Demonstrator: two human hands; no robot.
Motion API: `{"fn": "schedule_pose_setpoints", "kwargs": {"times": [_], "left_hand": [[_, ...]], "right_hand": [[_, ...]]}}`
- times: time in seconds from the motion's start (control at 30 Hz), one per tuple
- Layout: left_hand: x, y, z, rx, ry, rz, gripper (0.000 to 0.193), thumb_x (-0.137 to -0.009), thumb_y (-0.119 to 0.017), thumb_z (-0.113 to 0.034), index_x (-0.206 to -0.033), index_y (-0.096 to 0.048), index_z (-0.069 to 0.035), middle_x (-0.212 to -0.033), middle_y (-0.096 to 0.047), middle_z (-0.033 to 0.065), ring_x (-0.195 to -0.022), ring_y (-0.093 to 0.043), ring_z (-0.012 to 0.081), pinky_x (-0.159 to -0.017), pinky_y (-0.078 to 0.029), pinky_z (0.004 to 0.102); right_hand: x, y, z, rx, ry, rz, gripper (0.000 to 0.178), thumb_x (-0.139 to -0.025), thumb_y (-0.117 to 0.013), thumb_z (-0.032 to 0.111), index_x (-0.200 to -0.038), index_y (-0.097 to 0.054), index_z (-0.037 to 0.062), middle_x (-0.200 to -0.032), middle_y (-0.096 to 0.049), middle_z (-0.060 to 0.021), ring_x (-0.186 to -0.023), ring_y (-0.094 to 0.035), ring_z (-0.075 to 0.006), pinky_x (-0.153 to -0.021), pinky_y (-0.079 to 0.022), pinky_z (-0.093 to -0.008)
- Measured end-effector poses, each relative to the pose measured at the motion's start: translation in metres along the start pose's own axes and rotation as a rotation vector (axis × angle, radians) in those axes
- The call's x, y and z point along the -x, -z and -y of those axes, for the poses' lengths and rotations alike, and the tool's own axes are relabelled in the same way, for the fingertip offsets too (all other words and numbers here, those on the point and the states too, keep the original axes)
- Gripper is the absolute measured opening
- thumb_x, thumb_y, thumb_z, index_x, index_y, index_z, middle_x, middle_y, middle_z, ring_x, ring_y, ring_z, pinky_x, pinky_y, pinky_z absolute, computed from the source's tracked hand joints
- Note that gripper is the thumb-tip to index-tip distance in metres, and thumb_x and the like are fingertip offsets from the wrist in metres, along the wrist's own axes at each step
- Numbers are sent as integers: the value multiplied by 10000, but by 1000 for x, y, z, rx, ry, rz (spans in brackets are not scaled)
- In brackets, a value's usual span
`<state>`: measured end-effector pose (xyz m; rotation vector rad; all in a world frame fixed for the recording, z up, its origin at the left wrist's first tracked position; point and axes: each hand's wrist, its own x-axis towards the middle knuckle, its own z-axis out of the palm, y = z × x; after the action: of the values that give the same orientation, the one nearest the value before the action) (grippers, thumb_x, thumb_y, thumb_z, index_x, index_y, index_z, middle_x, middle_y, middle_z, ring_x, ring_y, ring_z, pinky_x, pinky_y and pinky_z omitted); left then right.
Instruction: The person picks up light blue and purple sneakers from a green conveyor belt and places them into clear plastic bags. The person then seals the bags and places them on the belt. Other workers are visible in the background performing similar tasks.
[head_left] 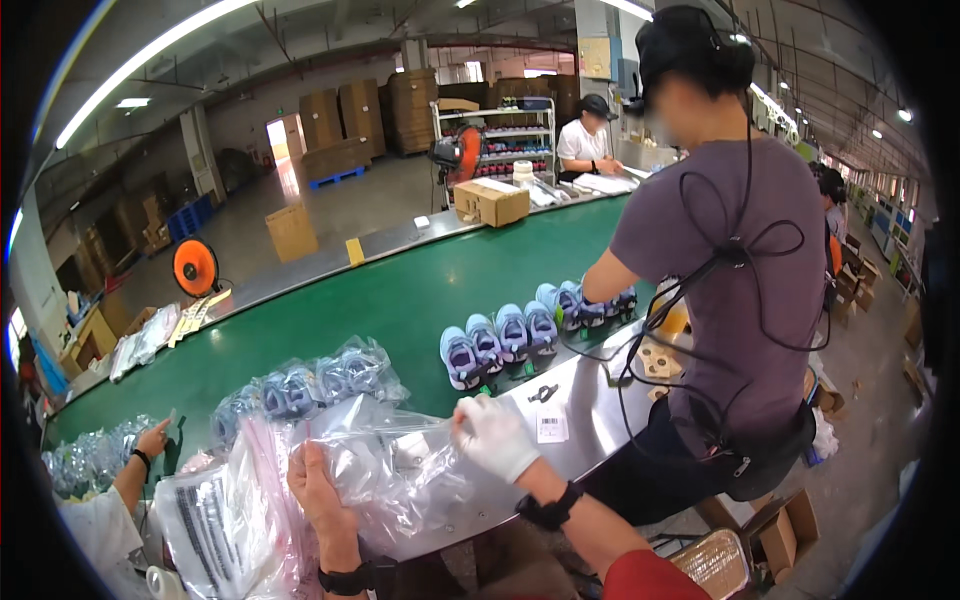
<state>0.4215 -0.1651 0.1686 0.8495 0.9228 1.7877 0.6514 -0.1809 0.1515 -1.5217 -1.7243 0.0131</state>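
Both hands, left hand (318, 492) and right hand (493, 437) (gloved), pinch clear bag (385, 470) at belt edge (560, 385).

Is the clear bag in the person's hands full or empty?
Cannot tell. The crinkled clear bag, gripped by the bare left hand and gloved right hand, glares too much to show any contents.

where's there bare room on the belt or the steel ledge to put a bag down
The green belt lies bare between the bagged shoes, the row of blue shoes and the cardboard box. The steel ledge is bare between the right hand and the co-worker. It is crowded around the left hand, under the clear bags.
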Motion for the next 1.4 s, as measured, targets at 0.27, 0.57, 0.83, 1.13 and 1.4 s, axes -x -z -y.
{"fn": "schedule_pose_setpoints", "kwargs": {"times": [0.27,0.57,0.83,1.13,1.4], "left_hand": [[58,-32,-8,-463,-271,476,107,-866,-605,-164,-806,-628,-79,-669,-575,1,-547,-508,126,-504,-391,282],[15,-7,-5,-690,-286,147,177,-889,-569,-97,-746,-543,4,-572,-393,-28,-521,-353,78,-469,-258,274],[-10,-1,25,-219,-71,-57,261,-905,-576,-117,-680,-450,-76,-635,-416,-73,-585,-329,22,-516,-243,211],[-6,-9,36,-208,10,26,221,-907,-581,-121,-720,-473,-69,-645,-417,-75,-587,-330,14,-515,-246,210],[-10,-2,30,-209,103,-73,161,-908,-577,-125,-776,-546,-40,-657,-435,-79,-580,-360,13,-501,-253,211]], "right_hand": [[15,-51,54,-198,418,207,241,-796,-591,260,-936,-594,63,-900,-601,-158,-852,-585,-313,-763,-468,-390],[-32,-79,49,141,337,877,256,-800,-560,239,-959,-679,77,-896,-658,-159,-833,-634,-314,-749,-503,-404],[-104,-3,-16,-544,-90,442,440,-817,-591,433,-1051,-646,64,-949,-656,-157,-876,-636,-270,-795,-481,-375],[-117,-119,-114,708,-212,541,497,-674,-618,571,-976,-680,181,-1017,-631,-132,-1035,-572,-265,-891,-365,-400],[-92,-16,-100,-918,-433,251,402,-817,-675,240,-1102,-590,-30,-961,-632,-54,-868,-583,-116,-774,-474,-251]]}}
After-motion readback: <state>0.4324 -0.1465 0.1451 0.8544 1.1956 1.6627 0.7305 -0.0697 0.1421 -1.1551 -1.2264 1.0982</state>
